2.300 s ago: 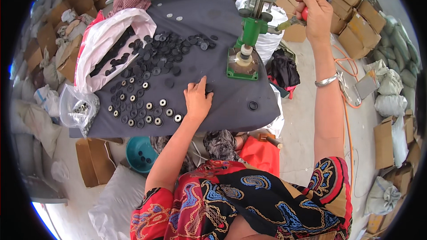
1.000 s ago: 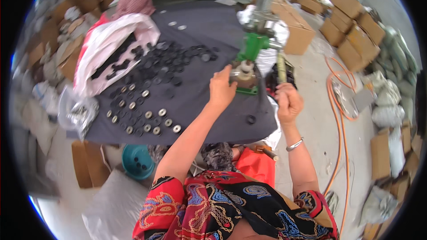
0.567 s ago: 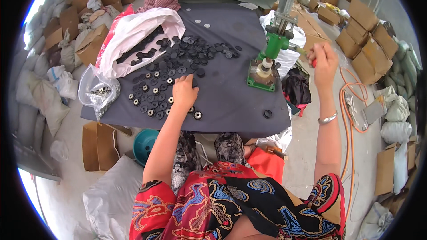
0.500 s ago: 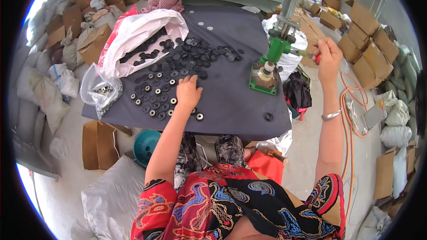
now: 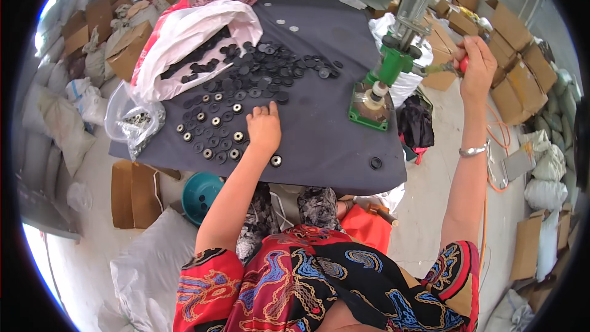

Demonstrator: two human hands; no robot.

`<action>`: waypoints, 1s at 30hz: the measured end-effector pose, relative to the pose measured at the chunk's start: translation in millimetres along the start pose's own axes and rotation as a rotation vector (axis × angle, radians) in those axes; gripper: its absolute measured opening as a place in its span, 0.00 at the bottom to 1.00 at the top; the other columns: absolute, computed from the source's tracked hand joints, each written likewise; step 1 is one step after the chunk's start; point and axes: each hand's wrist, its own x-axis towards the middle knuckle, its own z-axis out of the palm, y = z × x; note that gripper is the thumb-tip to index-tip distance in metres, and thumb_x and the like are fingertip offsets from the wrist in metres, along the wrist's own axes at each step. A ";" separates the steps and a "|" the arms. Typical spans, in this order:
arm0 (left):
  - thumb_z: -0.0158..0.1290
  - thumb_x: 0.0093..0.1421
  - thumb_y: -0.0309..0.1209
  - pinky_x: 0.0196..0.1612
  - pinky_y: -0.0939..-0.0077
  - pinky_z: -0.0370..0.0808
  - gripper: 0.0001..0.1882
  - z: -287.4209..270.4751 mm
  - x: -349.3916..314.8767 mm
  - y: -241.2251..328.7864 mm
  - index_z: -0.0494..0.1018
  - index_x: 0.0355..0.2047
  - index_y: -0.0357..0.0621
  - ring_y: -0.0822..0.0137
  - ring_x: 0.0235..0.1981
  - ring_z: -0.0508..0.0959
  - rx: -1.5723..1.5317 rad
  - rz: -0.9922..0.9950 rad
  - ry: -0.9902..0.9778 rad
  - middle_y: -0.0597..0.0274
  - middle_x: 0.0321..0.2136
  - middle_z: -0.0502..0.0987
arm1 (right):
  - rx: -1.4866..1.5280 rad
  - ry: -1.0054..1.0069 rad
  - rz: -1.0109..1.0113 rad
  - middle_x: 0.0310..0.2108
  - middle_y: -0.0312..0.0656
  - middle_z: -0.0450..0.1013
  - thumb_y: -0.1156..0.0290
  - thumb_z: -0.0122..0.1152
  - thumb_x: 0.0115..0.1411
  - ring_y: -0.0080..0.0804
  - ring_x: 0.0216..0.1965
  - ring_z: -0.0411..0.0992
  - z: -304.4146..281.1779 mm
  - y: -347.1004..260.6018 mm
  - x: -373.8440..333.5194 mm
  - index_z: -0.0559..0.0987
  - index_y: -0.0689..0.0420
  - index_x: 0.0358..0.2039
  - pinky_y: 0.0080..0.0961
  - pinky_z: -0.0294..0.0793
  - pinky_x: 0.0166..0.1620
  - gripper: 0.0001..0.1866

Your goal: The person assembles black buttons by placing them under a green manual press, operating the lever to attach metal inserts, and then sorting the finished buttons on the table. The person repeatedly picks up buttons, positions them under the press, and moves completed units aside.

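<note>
My left hand (image 5: 264,128) rests palm down on the dark cloth-covered table, fingers stretched out, at the right edge of a spread of black round discs (image 5: 213,141). Some of these discs carry shiny metal rings. Beyond the fingertips is a heap of plain black discs (image 5: 270,64). At the table's right stands a green hand press (image 5: 391,64), with a white round part under its ram. My right hand (image 5: 479,69) is raised beside it, closed around the red lever knob (image 5: 464,64). A single black ring (image 5: 375,163) lies near the table's front right.
A white-and-red sack (image 5: 157,64) spills discs at the left, next to a clear plastic bag (image 5: 136,122) of small metal parts. Below the table's front edge are a teal basin (image 5: 201,197) and a cardboard box (image 5: 132,193). An orange hose (image 5: 485,227) runs down the right side.
My right hand has moved outward to the right and slightly up with the lever knob. My left hand stays beside the discs, with little movement. The whole view has shifted slightly.
</note>
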 end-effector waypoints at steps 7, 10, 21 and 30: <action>0.56 0.54 0.27 0.45 0.61 0.70 0.23 -9.8 9.2 -1.0 0.72 0.52 0.37 0.52 0.42 0.74 -0.102 0.084 -0.004 0.52 0.37 0.77 | 0.067 -0.006 0.006 0.14 0.35 0.69 0.70 0.55 0.61 0.20 0.14 0.66 9.1 -1.7 21.5 0.77 0.63 0.24 0.17 0.64 0.20 0.12; 0.57 0.52 0.24 0.45 0.59 0.71 0.24 -22.1 18.5 38.5 0.71 0.51 0.34 0.49 0.41 0.74 -0.329 0.172 0.102 0.49 0.37 0.77 | 0.059 -0.027 -0.012 0.13 0.36 0.68 0.70 0.55 0.61 0.19 0.14 0.65 8.2 -1.2 23.5 0.77 0.63 0.23 0.17 0.64 0.20 0.12; 0.62 0.48 0.26 0.41 0.58 0.73 0.43 -23.0 84.8 190.7 0.53 0.63 0.30 0.46 0.37 0.76 -0.735 0.291 0.043 0.42 0.34 0.76 | 0.066 -0.016 0.005 0.13 0.37 0.69 0.70 0.54 0.60 0.19 0.12 0.64 8.0 -1.3 29.9 0.77 0.63 0.23 0.18 0.65 0.20 0.12; 0.63 0.48 0.29 0.46 0.55 0.70 0.46 -15.9 95.5 212.6 0.51 0.63 0.27 0.46 0.42 0.75 -0.823 0.168 -0.007 0.43 0.38 0.76 | 0.067 0.011 0.006 0.13 0.37 0.69 0.69 0.55 0.59 0.20 0.12 0.65 9.3 -1.5 26.3 0.76 0.63 0.23 0.17 0.65 0.20 0.12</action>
